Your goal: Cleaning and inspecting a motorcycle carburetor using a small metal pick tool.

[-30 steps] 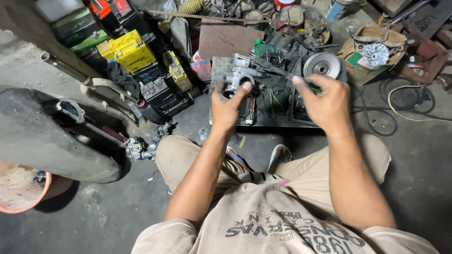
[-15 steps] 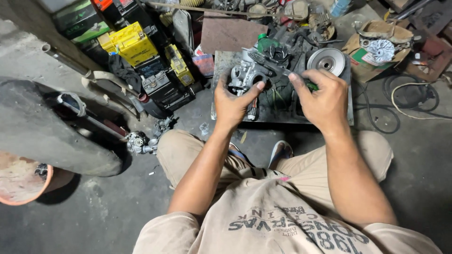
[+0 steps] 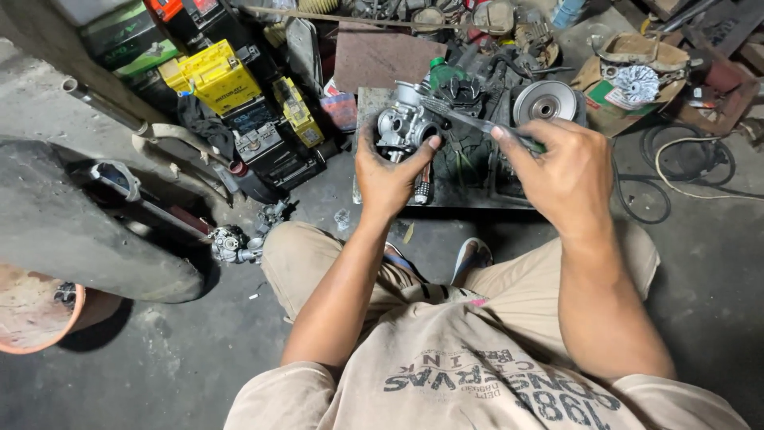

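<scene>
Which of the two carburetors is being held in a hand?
The silver carburetor gripped by the left hand above the metal tray. The other carburetor lies untouched on the floor by the left knee.

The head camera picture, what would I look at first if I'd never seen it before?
Probably the two greasy hands in the middle: the left hand grips a shiny metal engine part, and the right hand pokes a thin tool into it. Next, the bright yellow box pops out at the upper left among dark clutter. A round silver disc shines just above the right hand.
</scene>
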